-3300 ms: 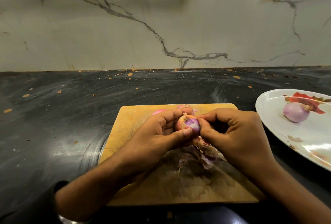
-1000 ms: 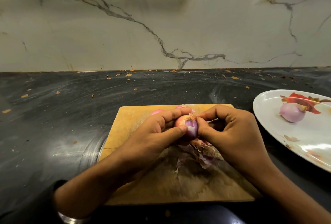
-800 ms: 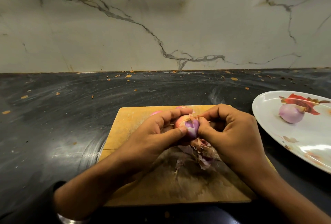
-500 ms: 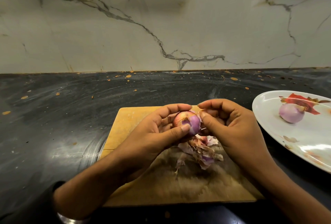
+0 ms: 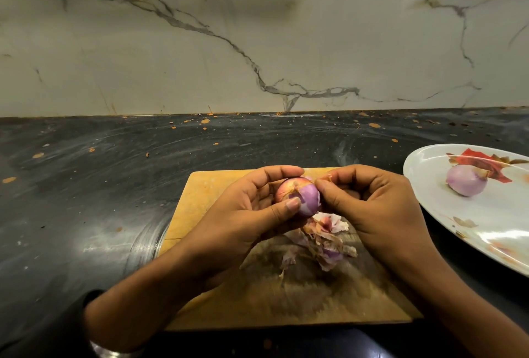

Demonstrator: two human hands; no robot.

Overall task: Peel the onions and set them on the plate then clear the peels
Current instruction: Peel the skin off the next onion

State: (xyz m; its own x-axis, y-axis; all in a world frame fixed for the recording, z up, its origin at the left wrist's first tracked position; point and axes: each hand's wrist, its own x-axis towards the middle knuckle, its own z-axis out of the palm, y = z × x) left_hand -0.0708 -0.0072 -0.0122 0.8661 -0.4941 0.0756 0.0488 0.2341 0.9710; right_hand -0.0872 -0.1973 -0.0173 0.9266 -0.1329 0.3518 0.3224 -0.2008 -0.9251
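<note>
My left hand (image 5: 246, 214) grips a small half-peeled onion (image 5: 300, 197) above the wooden cutting board (image 5: 206, 200); its right side is bare purple, its left side still has reddish skin. My right hand (image 5: 369, 208) touches the onion's right side with the thumb and pinches a thin strip of skin (image 5: 325, 177) at its top. A heap of loose peels (image 5: 320, 240) lies on the board under the hands. One peeled onion (image 5: 466, 183) rests on the white plate (image 5: 492, 231) at the right.
The board lies on a dark countertop (image 5: 100, 191) speckled with orange spots. A marble backsplash (image 5: 257, 42) rises behind it. The plate carries a red leaf print and hangs past the frame's right edge.
More dry skin has come off the onion, baring more purple flesh. The onion has been lifted slightly and my right hand has shifted from its lower side to its top. Fresh peels lie on the heap.
</note>
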